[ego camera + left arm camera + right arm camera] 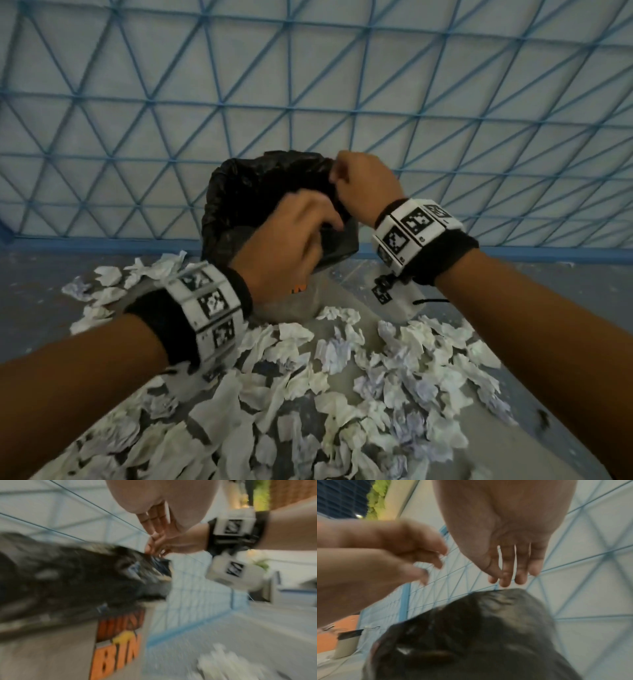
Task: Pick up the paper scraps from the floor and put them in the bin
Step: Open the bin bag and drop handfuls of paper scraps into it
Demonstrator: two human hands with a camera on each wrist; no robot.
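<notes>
Both hands are up at the bin (301, 301): right hand (363, 185) fingers pinch the black liner (246, 192) at its far rim, left hand (291, 233) fingers loosely curled just over the mouth; paper scraps (342, 377) lie on the floor (34, 291), nearer and below

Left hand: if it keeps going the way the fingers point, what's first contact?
Most likely the black bin liner: the left hand points forward and down into the bin's mouth. Depth is blurred, so the gap is unclear.

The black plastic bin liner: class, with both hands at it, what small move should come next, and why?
Probably spread the black plastic bin liner wider: the right hand pinches its rim, the left hand hovers over it empty, and white crumpled paper scraps cover the floor.
</notes>
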